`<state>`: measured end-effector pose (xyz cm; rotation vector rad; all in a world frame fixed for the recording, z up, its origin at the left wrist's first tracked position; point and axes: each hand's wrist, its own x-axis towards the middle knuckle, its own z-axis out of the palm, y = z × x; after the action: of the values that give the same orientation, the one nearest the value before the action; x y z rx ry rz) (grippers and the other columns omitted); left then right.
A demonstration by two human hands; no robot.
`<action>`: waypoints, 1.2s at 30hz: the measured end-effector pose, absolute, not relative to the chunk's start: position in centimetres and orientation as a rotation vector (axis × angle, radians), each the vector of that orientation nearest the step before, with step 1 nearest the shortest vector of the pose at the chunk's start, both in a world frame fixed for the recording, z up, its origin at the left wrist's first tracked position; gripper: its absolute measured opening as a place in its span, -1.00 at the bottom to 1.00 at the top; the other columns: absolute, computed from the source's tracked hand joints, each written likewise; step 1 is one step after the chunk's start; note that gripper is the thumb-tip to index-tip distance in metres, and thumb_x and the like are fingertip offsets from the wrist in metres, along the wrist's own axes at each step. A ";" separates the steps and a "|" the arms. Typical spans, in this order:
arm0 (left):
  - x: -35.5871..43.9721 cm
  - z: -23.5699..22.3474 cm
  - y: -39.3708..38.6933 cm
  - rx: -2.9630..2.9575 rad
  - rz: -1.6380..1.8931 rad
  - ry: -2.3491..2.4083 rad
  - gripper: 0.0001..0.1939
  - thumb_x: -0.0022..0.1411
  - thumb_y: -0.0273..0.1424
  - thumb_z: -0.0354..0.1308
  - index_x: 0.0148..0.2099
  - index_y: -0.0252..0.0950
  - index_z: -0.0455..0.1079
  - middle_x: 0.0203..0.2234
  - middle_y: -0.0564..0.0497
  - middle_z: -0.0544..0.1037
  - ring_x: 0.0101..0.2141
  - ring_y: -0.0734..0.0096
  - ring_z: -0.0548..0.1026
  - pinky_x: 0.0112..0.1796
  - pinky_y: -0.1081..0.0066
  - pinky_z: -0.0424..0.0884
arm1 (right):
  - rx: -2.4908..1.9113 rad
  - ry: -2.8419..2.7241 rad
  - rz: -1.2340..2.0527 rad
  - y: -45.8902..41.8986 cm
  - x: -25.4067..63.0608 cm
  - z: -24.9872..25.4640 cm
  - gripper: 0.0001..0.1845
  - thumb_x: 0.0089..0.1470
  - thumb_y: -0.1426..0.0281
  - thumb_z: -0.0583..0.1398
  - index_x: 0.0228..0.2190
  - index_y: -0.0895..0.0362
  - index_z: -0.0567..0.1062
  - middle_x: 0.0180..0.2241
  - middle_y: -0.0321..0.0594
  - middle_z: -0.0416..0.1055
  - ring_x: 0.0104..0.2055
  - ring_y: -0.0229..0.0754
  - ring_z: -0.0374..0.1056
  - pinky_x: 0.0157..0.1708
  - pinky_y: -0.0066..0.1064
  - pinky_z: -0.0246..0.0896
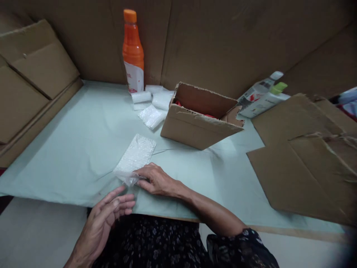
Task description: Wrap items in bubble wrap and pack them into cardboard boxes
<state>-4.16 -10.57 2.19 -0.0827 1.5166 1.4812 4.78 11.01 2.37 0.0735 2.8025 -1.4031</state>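
A flat bubble-wrap pouch (136, 152) lies slantwise on the cloth-covered table, its loose clear end towards me. My right hand (160, 180) is closed on this clear end, thumb and fingers pinching the crumpled film. Just in front of the pouch, by the table's front edge, my left hand (104, 214) has its fingers stretched out, with nothing seen in it. Behind the pouch, several folded bubble-wrap pieces (152, 116) lie in a loose heap. To their right stands an open cardboard box (195, 130) with red items partly visible inside.
An orange bottle (134, 56) stands at the back against the cardboard wall (209, 41). A clear bottle (259, 87) and a white bottle with a green cap (263, 104) lean at the back right. Cardboard flaps (301, 178) cover the right side; another cardboard piece (36, 74) is at left.
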 end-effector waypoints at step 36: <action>-10.0 -0.6 -6.7 1.623 1.034 2.296 -0.63 0.33 -0.26 0.13 0.14 -0.21 0.46 -0.36 -0.01 0.59 -0.32 0.23 0.51 -0.20 0.27 0.38 | 0.598 3.021 -1.187 9.8 7.8 2.0 -0.71 0.33 0.39 0.14 0.03 0.14 0.51 0.02 -0.06 0.54 0.01 -0.06 0.41 0.01 -0.22 0.19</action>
<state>-10.04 -6.68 -0.55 1.6228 2.2963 1.0340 7.85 9.82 1.98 0.5981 3.0207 -1.1869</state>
